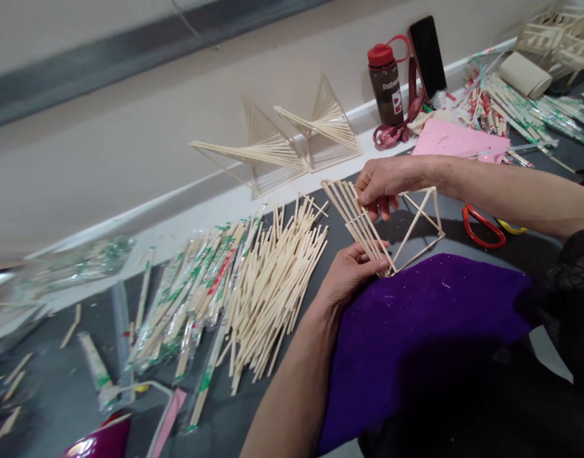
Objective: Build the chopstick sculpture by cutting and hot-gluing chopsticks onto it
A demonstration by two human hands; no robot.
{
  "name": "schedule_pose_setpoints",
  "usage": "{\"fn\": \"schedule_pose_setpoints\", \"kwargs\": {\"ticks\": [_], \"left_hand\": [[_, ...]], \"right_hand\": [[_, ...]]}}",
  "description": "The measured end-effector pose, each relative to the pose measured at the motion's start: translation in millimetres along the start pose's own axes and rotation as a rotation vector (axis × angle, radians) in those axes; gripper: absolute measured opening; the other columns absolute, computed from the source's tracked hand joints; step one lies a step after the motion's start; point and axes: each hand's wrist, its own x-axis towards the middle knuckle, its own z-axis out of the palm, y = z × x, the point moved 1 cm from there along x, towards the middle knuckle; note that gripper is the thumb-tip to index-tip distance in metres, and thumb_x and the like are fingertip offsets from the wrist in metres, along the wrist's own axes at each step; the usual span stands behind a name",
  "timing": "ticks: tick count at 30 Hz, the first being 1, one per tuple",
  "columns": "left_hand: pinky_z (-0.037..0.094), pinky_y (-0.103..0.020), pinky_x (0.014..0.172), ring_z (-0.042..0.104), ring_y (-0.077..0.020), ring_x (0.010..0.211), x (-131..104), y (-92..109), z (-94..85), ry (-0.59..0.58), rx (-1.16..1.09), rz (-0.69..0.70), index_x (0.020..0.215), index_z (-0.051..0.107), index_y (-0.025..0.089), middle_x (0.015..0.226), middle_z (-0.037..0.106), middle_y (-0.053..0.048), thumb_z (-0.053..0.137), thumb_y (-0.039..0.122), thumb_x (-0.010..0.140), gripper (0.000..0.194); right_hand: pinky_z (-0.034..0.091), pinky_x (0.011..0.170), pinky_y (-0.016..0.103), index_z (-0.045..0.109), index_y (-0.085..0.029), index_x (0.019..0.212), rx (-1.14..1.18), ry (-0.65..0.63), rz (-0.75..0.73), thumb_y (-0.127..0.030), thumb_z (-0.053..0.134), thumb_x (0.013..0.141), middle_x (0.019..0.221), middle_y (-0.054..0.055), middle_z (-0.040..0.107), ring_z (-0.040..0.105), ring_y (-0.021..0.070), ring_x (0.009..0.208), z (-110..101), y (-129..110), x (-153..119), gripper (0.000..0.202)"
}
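A frame of thin wooden sticks (355, 216) leans between my two hands, its parallel sticks forming a slanted side and its open triangular part reaching to the right. My left hand (352, 270) grips the lower end of the sticks, thumb on the near side. Higher up, my right hand (378, 186) pinches the sticks near their upper end; some of its fingers are behind them. Just left of the frame lies a big heap of loose chopsticks (273, 292). Purple cloth (425, 318) covers my lap below the frame.
Wrapped chopsticks (177, 292) lie left of the heap. Two finished-looking stick structures (277, 149) stand against the wall. At the back right are a red-capped bottle (387, 86), a phone (428, 57) and pink paper (457, 138). Red-handled scissors (483, 228) lie under my right forearm.
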Motion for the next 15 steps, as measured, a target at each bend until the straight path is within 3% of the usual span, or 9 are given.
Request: {"fn": "schedule_pose_setpoints", "kwargs": {"ticks": [15], "left_hand": [[0.049, -0.022, 0.058, 0.063, -0.0102, 0.055, 0.4, -1.3, -0.4, 0.008, -0.004, -0.004, 0.090, 0.074, 0.015, 0.068, 0.073, -0.001, 0.090, 0.021, 0.051, 0.042]], "right_hand": [[0.041, 0.042, 0.014, 0.058, -0.011, 0.076, -0.037, -0.042, -0.005, -0.008, 0.051, 0.095, 0.067, 0.000, 0.069, 0.062, 0.0058, 0.049, -1.2, 0.6, 2.7, 0.021]]}}
